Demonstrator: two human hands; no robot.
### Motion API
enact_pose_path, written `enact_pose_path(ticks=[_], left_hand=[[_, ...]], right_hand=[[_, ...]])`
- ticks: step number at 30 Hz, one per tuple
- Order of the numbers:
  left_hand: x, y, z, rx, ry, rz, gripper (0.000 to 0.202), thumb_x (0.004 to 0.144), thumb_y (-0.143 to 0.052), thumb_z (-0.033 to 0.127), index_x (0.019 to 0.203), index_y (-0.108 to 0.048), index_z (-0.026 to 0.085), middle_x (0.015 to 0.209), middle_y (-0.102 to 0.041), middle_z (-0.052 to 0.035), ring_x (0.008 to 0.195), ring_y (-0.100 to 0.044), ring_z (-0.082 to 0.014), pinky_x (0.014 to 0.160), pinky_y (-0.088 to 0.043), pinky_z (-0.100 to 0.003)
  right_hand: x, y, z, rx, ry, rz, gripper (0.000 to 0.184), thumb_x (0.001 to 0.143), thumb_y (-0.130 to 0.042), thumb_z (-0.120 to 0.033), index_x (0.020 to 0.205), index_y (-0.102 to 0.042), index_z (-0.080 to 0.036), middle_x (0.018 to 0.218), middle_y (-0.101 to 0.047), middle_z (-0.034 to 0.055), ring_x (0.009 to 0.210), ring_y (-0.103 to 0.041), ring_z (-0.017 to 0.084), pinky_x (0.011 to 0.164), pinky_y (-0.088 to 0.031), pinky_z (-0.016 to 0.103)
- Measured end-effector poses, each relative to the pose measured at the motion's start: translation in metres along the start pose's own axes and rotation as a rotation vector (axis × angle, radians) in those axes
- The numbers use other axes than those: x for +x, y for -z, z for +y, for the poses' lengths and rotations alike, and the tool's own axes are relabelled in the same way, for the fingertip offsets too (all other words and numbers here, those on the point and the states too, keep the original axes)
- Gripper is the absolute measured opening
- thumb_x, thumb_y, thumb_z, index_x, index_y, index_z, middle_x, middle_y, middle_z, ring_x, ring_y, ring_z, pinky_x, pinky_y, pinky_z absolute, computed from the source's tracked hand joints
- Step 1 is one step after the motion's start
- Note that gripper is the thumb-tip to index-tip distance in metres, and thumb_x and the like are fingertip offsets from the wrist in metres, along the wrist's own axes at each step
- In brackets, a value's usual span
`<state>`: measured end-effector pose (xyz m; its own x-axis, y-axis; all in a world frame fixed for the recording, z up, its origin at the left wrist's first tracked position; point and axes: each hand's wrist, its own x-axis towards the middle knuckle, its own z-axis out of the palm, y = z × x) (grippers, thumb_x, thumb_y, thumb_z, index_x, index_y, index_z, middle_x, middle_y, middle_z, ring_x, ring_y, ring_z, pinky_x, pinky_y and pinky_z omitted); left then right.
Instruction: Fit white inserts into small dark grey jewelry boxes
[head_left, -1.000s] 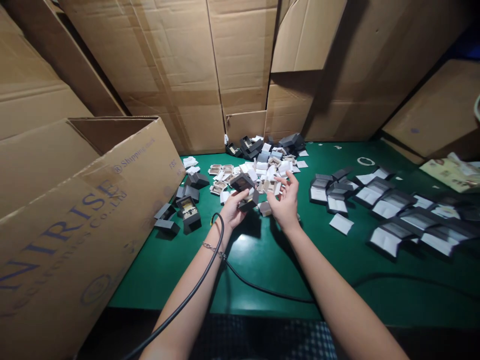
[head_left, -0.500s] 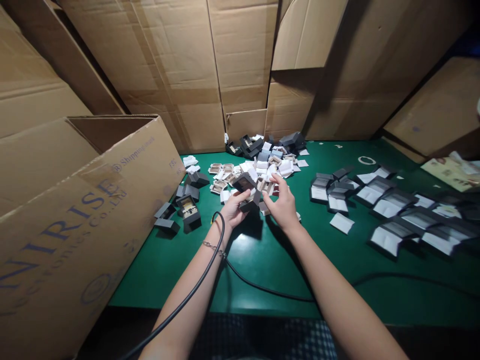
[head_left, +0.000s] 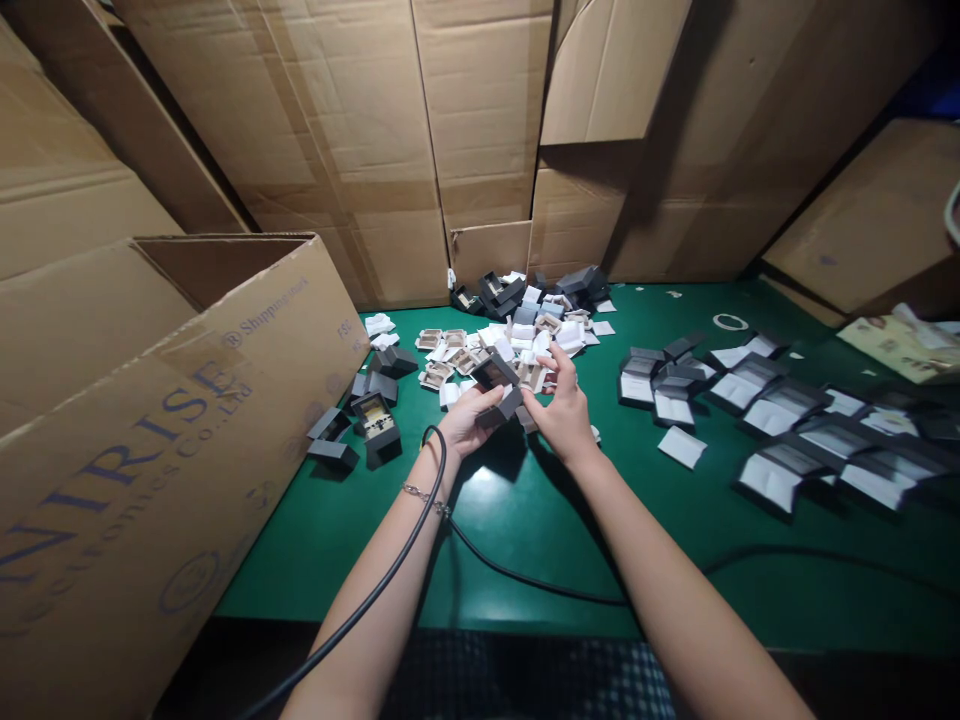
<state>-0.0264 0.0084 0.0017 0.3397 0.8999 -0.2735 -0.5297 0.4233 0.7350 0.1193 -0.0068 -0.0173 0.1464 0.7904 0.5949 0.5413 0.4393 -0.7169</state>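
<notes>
"Dark box [head_left: 501,410], where is it?"

"Up over the green table [head_left: 529,530], in the left hand [head_left: 466,425]. Its lid stands open."

"What's hard to see?"

"Most of the left fingers hide behind the box. Its inside is too dim and small to make out. The big carton [head_left: 262,370] is cut off by the left edge, blue letters and all. Open boxes [head_left: 772,480] on the right look blurry. Part of the black cable [head_left: 525,581] hides behind the right arm."

"How are the 2 hands?"

"The left 1 grips the box, thumb on its near side. The right hand [head_left: 564,410] is half open, with bent fingers. A pale tray [head_left: 531,376] shows between its thumb and fingers, but I can't tell if they pinch it."

"Does the right thumb touch the box?"

"Its tip is just beside it. Touching or not, I can't tell."
</notes>
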Motion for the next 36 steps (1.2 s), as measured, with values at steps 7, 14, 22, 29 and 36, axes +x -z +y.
enact_pose_path(ticks=[7,14,22,29,36], left_hand=[[0.002,0.006,-0.002,-0.029,0.050,-0.018,0.008,0.077,-0.064,0.011,0.085,-0.067,0.010,0.076,-0.070,-0.0062,0.063,-0.065,-0.0104,0.062,-0.054,-0.019],[0.003,0.009,-0.004,-0.037,0.123,-0.072,0.009,0.077,-0.065,0.011,0.086,-0.067,0.010,0.074,-0.069,-0.0059,0.063,-0.065,-0.0111,0.059,-0.054,-0.018],[0.002,0.011,-0.004,-0.004,0.165,-0.097,0.008,0.076,-0.067,0.012,0.084,-0.067,0.011,0.072,-0.068,-0.0050,0.061,-0.064,-0.0113,0.057,-0.052,-0.019],[-0.006,0.007,0.002,0.008,0.192,-0.096,0.008,0.075,-0.068,0.013,0.083,-0.066,0.011,0.070,-0.068,-0.0047,0.060,-0.064,-0.0116,0.055,-0.051,-0.019],[-0.007,0.009,0.003,-0.007,0.182,-0.136,0.012,0.076,-0.068,0.014,0.088,-0.065,0.011,0.075,-0.069,-0.0060,0.064,-0.067,-0.0131,0.054,-0.052,-0.018]], right_hand=[[0.001,-0.002,0.002,0.125,-0.060,0.070,0.067,0.075,-0.063,-0.028,0.135,-0.032,-0.023,0.124,-0.057,0.0132,0.091,-0.062,0.019,0.077,-0.055,0.036],[0.003,0.000,-0.003,0.141,-0.046,0.128,0.042,0.078,-0.063,-0.035,0.115,-0.048,-0.022,0.124,-0.056,0.0122,0.086,-0.063,0.018,0.076,-0.055,0.035],[0.006,0.006,0.000,0.012,0.101,0.010,0.025,0.086,-0.050,-0.031,0.104,-0.064,-0.022,0.121,-0.060,0.0115,0.116,-0.055,0.024,0.096,-0.048,0.044],[0.006,-0.001,0.013,0.131,0.007,-0.116,0.036,0.083,-0.052,-0.030,0.118,-0.059,-0.025,0.128,-0.058,0.0079,0.118,-0.054,0.023,0.095,-0.048,0.043],[0.006,0.000,0.011,0.213,0.018,-0.199,0.040,0.080,-0.053,-0.025,0.120,-0.058,-0.026,0.125,-0.058,0.0070,0.113,-0.055,0.021,0.093,-0.048,0.038]])
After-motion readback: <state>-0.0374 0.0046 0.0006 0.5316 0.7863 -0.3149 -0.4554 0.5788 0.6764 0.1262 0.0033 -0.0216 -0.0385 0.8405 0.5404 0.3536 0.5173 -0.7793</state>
